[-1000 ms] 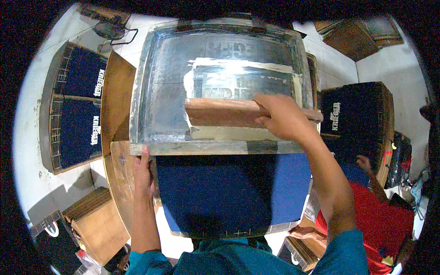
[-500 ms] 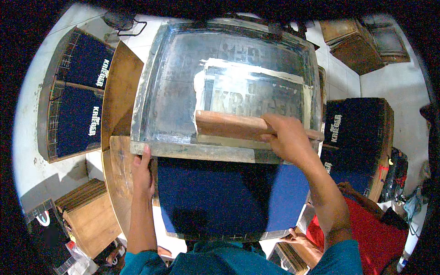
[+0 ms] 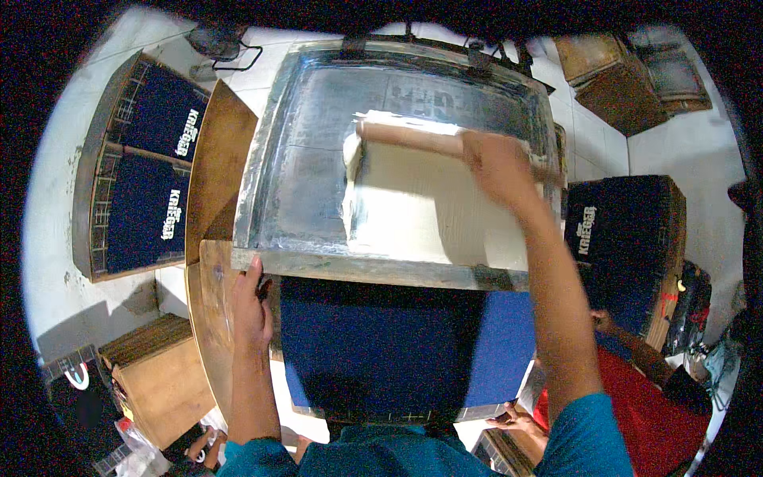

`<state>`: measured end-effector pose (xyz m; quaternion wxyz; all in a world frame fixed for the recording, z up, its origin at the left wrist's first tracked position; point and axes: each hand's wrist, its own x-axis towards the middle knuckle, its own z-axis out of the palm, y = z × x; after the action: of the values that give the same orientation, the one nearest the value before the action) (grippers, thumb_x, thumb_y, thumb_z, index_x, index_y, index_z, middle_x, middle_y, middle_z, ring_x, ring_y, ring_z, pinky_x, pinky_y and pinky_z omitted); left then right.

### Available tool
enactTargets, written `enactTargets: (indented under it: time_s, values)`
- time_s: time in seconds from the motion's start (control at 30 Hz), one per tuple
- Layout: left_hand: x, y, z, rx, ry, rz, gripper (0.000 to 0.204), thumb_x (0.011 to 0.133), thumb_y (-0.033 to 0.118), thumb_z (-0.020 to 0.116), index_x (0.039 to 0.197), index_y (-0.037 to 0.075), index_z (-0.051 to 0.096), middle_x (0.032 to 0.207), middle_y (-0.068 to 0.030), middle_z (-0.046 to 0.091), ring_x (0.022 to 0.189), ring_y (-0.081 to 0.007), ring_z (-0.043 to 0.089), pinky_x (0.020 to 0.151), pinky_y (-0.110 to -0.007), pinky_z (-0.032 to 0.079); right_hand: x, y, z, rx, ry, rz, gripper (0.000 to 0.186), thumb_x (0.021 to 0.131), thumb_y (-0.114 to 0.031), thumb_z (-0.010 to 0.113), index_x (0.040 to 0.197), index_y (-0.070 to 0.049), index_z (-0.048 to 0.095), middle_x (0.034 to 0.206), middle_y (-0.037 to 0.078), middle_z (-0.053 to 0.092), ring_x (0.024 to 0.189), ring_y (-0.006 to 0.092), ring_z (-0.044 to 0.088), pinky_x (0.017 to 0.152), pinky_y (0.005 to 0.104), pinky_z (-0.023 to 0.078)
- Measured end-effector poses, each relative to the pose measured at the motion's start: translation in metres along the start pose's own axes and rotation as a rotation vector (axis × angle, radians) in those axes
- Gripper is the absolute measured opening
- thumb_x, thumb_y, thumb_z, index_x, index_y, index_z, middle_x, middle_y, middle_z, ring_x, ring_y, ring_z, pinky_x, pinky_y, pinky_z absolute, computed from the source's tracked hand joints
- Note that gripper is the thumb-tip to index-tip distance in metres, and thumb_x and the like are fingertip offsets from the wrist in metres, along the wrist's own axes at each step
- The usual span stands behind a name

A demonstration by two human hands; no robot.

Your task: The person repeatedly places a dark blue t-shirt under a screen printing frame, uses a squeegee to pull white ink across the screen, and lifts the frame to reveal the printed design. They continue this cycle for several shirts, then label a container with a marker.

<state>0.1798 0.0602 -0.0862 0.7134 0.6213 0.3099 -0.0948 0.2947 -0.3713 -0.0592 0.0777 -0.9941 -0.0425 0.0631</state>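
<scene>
The wooden squeegee, a reddish-brown bar slightly blurred, lies across the far half of the screen-printing frame, its right end reaching the frame's right side and a little nearer the person than its left. On the near side of it a smooth sheet of cream ink spreads toward the near edge, with a ragged ridge along its left border; the grey mesh around it bears faint ghost lettering. The right-hand grip is clamped on the squeegee, right of its middle. The left-hand grip has its thumb against the frame's near left corner; the other fingers are partly hidden, so I cannot tell how far they close. The right forearm covers the frame's near right corner, and the frame overlaps the far part of a navy fabric panel, which shows past the near edge, partly in shadow; whether the two touch is unclear. Printed navy panels lie on a board to the left and on a stack to the right. Near the lower right, a co-worker's red shirt and hand show beyond the right arm.
</scene>
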Motion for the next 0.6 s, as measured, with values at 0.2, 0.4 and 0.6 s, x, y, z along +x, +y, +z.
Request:
enactTargets:
  time_s: [0.2, 0.4, 0.6]
  values:
    - [-0.012, 0.018, 0.013, -0.06, 0.011, -0.02, 0.045, 0.097, 0.029, 0.069, 0.129, 0.0, 0.059, 0.125, -0.0091, 0.066, 0.113, -0.0195, 0.061, 0.102, -0.035, 0.045, -0.143, -0.086, -0.002, 0.135, 0.204, -0.073, 0.03, 0.084, -0.001, 0.061, 0.112, -0.008, 0.069, 0.108, 0.016, 0.072, 0.104, 0.0381, 0.066, 0.093, 0.0492, 0.047]
    - [-0.037, 0.04, 0.013, -0.202, -0.047, 0.275, 0.042, 0.095, 0.022, 0.071, 0.129, -0.001, 0.061, 0.124, -0.0092, 0.067, 0.112, -0.0173, 0.061, 0.102, -0.034, 0.046, -0.171, -0.076, -0.032, -0.036, 0.472, -0.013, 0.038, 0.08, -0.018, 0.082, 0.115, -0.007, 0.071, 0.109, 0.015, 0.073, 0.101, 0.0342, 0.068, 0.091, 0.0447, 0.05]
    - [-0.041, 0.15, 0.059, -0.05, 0.024, 0.819, 0.042, 0.088, 0.04, 0.077, 0.097, 0.001, 0.063, 0.093, -0.0136, 0.065, 0.087, -0.0248, 0.061, 0.082, -0.039, 0.051, -0.1, -0.035, -0.143, -0.005, 0.875, -0.159, 0.039, 0.087, -0.032, 0.082, 0.112, -0.006, 0.068, 0.111, 0.01, 0.069, 0.098, 0.0242, 0.063, 0.089, 0.0367, 0.05]
